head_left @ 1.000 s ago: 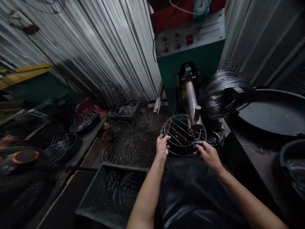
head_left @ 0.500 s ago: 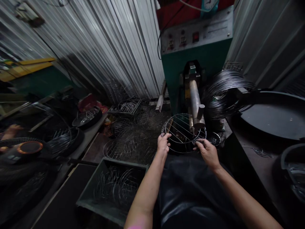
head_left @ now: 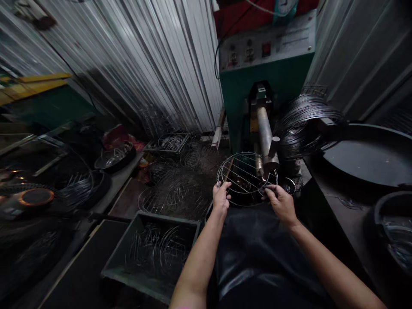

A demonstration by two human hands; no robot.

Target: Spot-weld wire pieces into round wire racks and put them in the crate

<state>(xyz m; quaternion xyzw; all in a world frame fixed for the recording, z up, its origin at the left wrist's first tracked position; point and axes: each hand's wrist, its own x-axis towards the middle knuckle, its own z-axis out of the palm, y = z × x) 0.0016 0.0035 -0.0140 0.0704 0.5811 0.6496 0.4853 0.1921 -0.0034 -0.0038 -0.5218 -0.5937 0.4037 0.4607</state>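
A round wire rack (head_left: 243,159) with several straight cross wires is held tilted in front of the green spot welder (head_left: 264,68). My left hand (head_left: 221,195) grips its left rim between thumb and fingers. On the near right side, my right hand (head_left: 279,201) pinches the rack close to a small wire ring, and I cannot tell whether the ring is joined to it. The welder's thick metal arm (head_left: 266,133) ends just above that right part of the rack, by its electrode tip (head_left: 264,175).
Left of my legs stands a green bin (head_left: 116,262) with bent wires. A coil of wire (head_left: 309,124) is beside the welder, with a large black pan (head_left: 363,154) further right. Wire pieces lie on the floor. A black tub (head_left: 380,219) stands at the right edge.
My hands and the rack stay nearly in place under the welder arm. The view has shifted slightly. The co-worker's hand at the far left no longer shows.
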